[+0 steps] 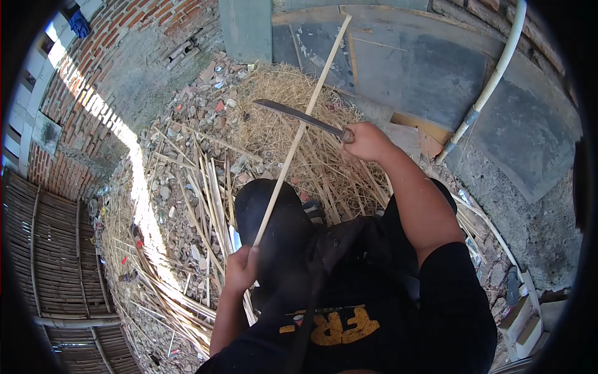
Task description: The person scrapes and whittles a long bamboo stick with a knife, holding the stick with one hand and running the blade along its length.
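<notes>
A long pale bamboo strip [286,163] runs up and away from my left hand [241,269], whose fingers are closed around its lower end. The strip passes over my left knee, and its far end is up near the grey boards. In my right hand [367,142] is the handle of a machete [299,116], gripped in a fist. Its dark blade points left and crosses the strip about midway along. Whether the edge touches the strip or only lies across it in this view, I cannot tell. Beneath both lies a heap of straw-like shavings [280,87].
More bamboo strips [208,187] lie on the rubble to my left, with another pile [174,299] lower down. Grey boards [417,68] lean at the back beside a white pipe [498,75]. A brick wall [131,25] and a bamboo slat panel [56,243] stand left.
</notes>
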A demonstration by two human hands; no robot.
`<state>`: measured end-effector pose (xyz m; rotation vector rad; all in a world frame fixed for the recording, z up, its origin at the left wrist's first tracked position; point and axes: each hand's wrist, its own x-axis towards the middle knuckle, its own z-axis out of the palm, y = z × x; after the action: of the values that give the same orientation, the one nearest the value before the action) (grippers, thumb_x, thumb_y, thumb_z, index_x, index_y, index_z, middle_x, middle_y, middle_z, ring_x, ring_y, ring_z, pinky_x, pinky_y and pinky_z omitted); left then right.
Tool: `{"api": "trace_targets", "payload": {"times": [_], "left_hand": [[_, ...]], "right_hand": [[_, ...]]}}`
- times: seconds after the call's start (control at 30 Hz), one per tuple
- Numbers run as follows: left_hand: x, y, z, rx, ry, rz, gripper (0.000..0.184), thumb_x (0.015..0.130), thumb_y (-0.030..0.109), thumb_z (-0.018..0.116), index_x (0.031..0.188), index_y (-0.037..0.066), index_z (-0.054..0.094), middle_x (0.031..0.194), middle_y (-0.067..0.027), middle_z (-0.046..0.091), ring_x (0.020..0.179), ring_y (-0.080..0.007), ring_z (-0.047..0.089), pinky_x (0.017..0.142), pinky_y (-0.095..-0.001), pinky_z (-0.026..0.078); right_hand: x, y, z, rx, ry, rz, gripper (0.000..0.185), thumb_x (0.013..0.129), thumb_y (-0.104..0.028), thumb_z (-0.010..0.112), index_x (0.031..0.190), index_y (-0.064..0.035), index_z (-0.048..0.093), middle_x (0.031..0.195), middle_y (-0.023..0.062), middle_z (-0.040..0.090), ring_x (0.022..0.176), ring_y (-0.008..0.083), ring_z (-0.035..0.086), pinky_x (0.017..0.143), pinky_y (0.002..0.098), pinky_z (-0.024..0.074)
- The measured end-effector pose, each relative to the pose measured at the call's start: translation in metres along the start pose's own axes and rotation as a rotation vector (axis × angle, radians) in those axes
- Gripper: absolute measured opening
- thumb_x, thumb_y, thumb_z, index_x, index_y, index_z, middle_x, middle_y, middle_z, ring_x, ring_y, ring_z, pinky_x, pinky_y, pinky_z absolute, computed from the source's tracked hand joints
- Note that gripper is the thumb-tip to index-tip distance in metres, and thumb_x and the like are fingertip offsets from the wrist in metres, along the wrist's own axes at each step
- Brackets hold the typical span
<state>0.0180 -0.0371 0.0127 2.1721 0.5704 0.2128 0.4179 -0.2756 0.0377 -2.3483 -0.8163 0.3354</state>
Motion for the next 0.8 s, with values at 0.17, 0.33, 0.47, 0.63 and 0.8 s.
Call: {"api": "trace_targets", "payload": {"times": [0.17,0.33,0.47,0.63,0.8], "left_hand": [[-0.001,0.007,0.004,0.118,0.032,0.029,0.045,0.109,0.031,0.058,0.075,0.002,0.054,0.057,-0.0064,0.05,0.056,-0.0119,0.046,0.052,-0.0356,0.039],[-0.004,0.007,0.002,0.251,0.027,0.001,0.031,0.104,0.025,0.06,0.085,0.001,0.062,0.065,-0.0236,0.06,0.06,-0.0417,0.064,0.056,-0.0453,0.048],[-0.001,0.002,0.0,0.25,0.024,0.013,0.03,0.104,0.025,0.06,0.086,0.001,0.061,0.066,-0.0253,0.06,0.062,-0.0466,0.063,0.056,-0.0478,0.048],[0.0,0.006,-0.003,0.242,0.0,0.012,0.03,0.103,0.025,0.062,0.085,0.001,0.061,0.064,-0.0248,0.059,0.063,-0.0474,0.063,0.056,-0.0488,0.048],[0.0,0.002,0.002,0.304,0.036,0.053,0.031,0.102,0.024,0.064,0.082,0.002,0.058,0.063,-0.0244,0.059,0.063,-0.0471,0.063,0.055,-0.0487,0.048]], "right_hand": [[-0.034,-0.045,0.003,-0.243,-0.105,-0.158,0.022,0.078,-0.021,0.073,0.097,-0.0095,0.071,0.085,0.0162,0.072,0.088,0.0387,0.07,0.077,0.0508,0.0556],[-0.012,-0.025,0.017,-0.088,-0.251,-0.112,0.023,0.077,-0.022,0.074,0.094,-0.0063,0.072,0.084,0.0169,0.071,0.086,0.0355,0.071,0.076,0.0472,0.0545],[0.006,-0.012,0.013,0.002,-0.201,-0.018,0.025,0.077,-0.025,0.075,0.092,-0.0051,0.072,0.086,0.0178,0.072,0.084,0.0331,0.071,0.076,0.0453,0.0543],[-0.017,-0.033,0.024,-0.148,-0.169,-0.127,0.023,0.077,-0.025,0.074,0.092,-0.0084,0.073,0.091,0.0174,0.073,0.09,0.0365,0.071,0.079,0.0479,0.0557],[-0.006,-0.022,0.017,-0.109,-0.26,-0.106,0.025,0.074,-0.023,0.073,0.092,-0.006,0.071,0.088,0.0162,0.071,0.087,0.0366,0.07,0.079,0.0469,0.0549]]}}
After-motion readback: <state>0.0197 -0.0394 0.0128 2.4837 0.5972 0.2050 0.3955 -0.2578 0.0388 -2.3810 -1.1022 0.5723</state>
